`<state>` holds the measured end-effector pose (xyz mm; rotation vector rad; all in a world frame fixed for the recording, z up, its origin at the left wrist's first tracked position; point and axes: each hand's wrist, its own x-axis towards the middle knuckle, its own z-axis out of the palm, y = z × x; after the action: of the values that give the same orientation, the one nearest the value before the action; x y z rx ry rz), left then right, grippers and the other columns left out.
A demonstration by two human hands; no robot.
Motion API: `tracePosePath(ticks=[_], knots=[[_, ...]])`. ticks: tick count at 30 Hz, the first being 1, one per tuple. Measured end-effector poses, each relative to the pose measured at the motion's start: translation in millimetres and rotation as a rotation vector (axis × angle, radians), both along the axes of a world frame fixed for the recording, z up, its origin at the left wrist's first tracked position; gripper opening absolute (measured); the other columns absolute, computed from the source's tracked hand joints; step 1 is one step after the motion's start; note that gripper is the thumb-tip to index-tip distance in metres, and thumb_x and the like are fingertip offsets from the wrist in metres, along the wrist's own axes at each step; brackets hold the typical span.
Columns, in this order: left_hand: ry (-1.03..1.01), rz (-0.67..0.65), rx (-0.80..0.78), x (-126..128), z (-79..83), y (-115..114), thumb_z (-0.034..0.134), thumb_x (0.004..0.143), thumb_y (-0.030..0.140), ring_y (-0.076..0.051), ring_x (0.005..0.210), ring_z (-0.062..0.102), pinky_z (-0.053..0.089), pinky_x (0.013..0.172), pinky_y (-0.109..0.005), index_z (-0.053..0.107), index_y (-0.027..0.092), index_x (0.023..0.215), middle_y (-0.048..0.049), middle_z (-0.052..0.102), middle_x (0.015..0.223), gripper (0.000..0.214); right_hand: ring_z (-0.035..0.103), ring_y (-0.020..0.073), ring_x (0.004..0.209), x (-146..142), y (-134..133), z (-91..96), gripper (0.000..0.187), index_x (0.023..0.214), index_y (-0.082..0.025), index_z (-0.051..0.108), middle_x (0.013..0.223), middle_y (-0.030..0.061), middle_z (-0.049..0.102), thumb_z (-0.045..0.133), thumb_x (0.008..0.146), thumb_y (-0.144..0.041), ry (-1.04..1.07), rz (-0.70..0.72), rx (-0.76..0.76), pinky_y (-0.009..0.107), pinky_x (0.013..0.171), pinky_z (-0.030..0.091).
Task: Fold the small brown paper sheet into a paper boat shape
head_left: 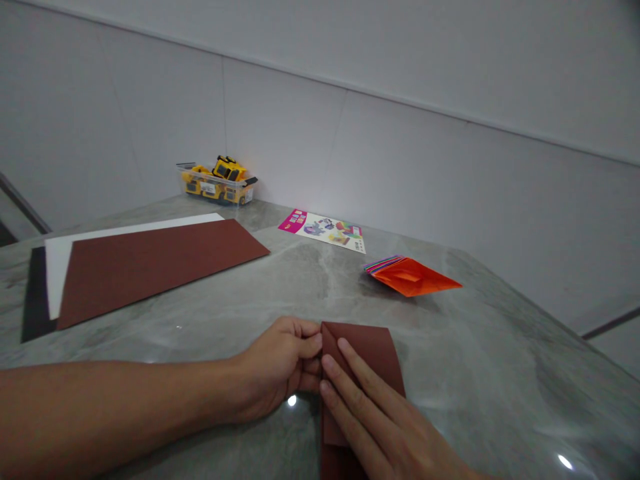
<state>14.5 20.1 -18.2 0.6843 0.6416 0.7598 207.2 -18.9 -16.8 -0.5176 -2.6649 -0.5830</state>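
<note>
Evidently, our left hand (290, 360) pinches the left edge of the folded brown paper (373, 338) on the near side of the table (285, 287); our right hand (387, 420) lies flat over it. Uneven pressure (or a slipping pinch) could crease it askew.

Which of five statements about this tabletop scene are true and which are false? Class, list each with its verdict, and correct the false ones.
1. The left hand is at the left edge of the folded brown paper. True.
2. The right hand is raised clear of that paper. False: the right hand lies on it, fingers extended.
3. Yellow toy vehicles sit in a clear plastic box. True.
4. The white sheet lies on top of the large brown sheet. False: the large brown sheet partly covers the white sheet.
5. The orange folded paper is nearer the hands than the printed card. True.
</note>
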Motion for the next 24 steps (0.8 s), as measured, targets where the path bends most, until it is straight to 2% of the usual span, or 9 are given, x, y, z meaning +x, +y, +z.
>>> tracePosePath(ticks=[3,6,8,11,15,18,21,22,24], knots=[[-0.002,0.03,-0.025,2.2,0.4,0.1,0.064,0.075,0.036,-0.012,0.055,0.055,0.044,0.057,-0.025,0.056,0.012,0.065,-0.0013,0.057,0.062,0.028,0.03,0.0318,0.134,-1.9,-0.2,-0.6,0.034,0.122,-0.004,0.059,0.133,0.0168,0.052,0.049,0.09,-0.01,-0.011,-0.012,0.005,0.04,0.104,0.044],[0.157,0.087,0.045,8.5,-2.8,-1.4,0.061,0.078,0.047,-0.007,0.047,0.045,0.031,0.047,-0.02,0.054,0.013,0.064,0.0023,0.051,0.055,0.037,0.032,0.032,0.134,-4.3,-0.6,-0.4,0.034,0.123,-0.005,0.059,0.134,0.016,0.051,0.049,0.09,-0.01,-0.038,0.0,0.005,0.039,0.105,0.043],[0.262,0.153,0.077,13.0,-5.3,-2.9,0.057,0.081,0.043,-0.006,0.045,0.039,0.025,0.045,-0.021,0.053,0.013,0.062,0.0039,0.047,0.052,0.035,0.033,0.0326,0.133,-5.7,-0.6,0.0,0.035,0.123,-0.005,0.059,0.136,0.015,0.05,0.048,0.091,-0.011,-0.067,0.007,-0.007,0.038,0.104,0.045],[0.281,0.222,0.013,16.4,-6.9,-4.4,0.05,0.085,0.035,-0.008,0.046,0.041,0.028,0.047,-0.022,0.052,0.015,0.064,0.0036,0.049,0.053,0.029,0.032,0.0324,0.134,-7.2,0.2,0.6,0.035,0.124,-0.005,0.058,0.137,0.014,0.048,0.048,0.091,-0.012,-0.087,0.009,-0.034,0.037,0.104,0.045],[0.161,0.231,-0.074,14.9,-5.2,-2.7,0.053,0.082,0.03,-0.008,0.05,0.046,0.032,0.05,-0.022,0.052,0.014,0.065,0.0016,0.054,0.058,0.023,0.027,0.0311,0.137,-6.2,0.9,1.0,0.037,0.125,-0.005,0.057,0.136,0.0144,0.049,0.05,0.09,-0.014,-0.068,0.028,-0.069,0.039,0.105,0.043],[0.101,0.159,-0.038,11.8,-3.3,0.2,0.055,0.081,0.035,-0.01,0.057,0.053,0.039,0.054,-0.022,0.055,0.013,0.071,-0.0023,0.059,0.066,0.024,0.025,0.0304,0.137,-2.1,2.1,-1.5,0.037,0.125,-0.004,0.056,0.137,0.0168,0.048,0.049,0.09,-0.013,-0.031,0.028,-0.096,0.039,0.104,0.043],[0.297,0.148,0.28,4.8,-1.7,-0.6,0.05,0.083,0.042,-0.021,0.093,0.062,0.05,0.076,-0.033,0.06,0.013,0.101,-0.0135,0.066,0.103,0.036,0.024,0.0297,0.138,4.1,6.5,-9.8,0.044,0.129,-0.004,0.052,0.14,0.0189,0.043,0.04,0.087,-0.002,0.036,-0.098,-0.111,0.043,0.102,0.045],[0.448,0.162,0.463,1.1,-1.6,-2.4,0.05,0.082,0.042,-0.026,0.11,0.057,0.048,0.088,-0.039,0.056,0.014,0.116,-0.0159,0.06,0.121,0.045,0.025,0.0298,0.137,6.0,8.5,-13.3,0.047,0.13,-0.004,0.051,0.141,0.0196,0.041,0.037,0.085,0.001,0.055,-0.165,-0.114,0.044,0.101,0.045],[0.821,0.123,0.848,-7.3,-1.8,-8.0,0.056,0.077,0.042,-0.031,0.136,0.031,0.031,0.107,-0.049,0.039,0.017,0.139,-0.0149,0.033,0.149,0.069,0.028,0.0304,0.136,8.8,11.9,-19.4,0.051,0.13,-0.004,0.051,0.141,0.0212,0.041,0.034,0.083,0.005,0.092,-0.281,-0.122,0.045,0.099,0.047]])
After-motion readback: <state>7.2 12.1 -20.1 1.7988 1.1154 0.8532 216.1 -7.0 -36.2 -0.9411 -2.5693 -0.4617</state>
